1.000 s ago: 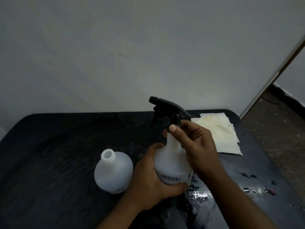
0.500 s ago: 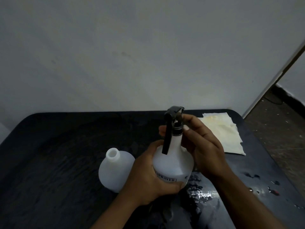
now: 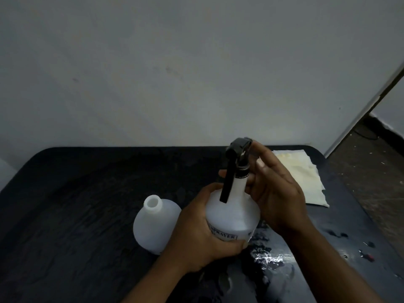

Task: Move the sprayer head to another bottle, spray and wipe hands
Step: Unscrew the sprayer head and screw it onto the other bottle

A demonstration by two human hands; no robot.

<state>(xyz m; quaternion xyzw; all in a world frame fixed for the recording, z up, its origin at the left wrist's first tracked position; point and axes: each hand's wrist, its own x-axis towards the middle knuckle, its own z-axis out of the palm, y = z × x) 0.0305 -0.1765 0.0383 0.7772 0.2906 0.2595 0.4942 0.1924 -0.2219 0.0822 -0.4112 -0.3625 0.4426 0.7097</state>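
A white plastic bottle point(image 3: 232, 213) labelled "SPRAYER" stands upright on the black table point(image 3: 76, 193). My left hand point(image 3: 196, 235) is wrapped around its lower body. A black sprayer head point(image 3: 237, 156) sits on its neck, with the trigger pointing towards me. My right hand point(image 3: 275, 193) grips the black collar at the neck from the right, thumb and fingers around it. A second white bottle point(image 3: 153, 224) with an open, capless neck stands just left of my left hand. A pale yellowish cloth point(image 3: 301, 176) lies flat at the table's far right corner.
Water is pooled and beaded on the table point(image 3: 266, 259) in front of the held bottle, with droplets near the right edge point(image 3: 367, 254). A grey wall point(image 3: 196, 73) rises directly behind the table. The floor drops away to the right point(image 3: 376, 171).
The sprayer head has turned from nozzle pointing left to trigger facing me. My right hand's fingers have shifted around the collar. My left hand keeps its hold on the bottle.
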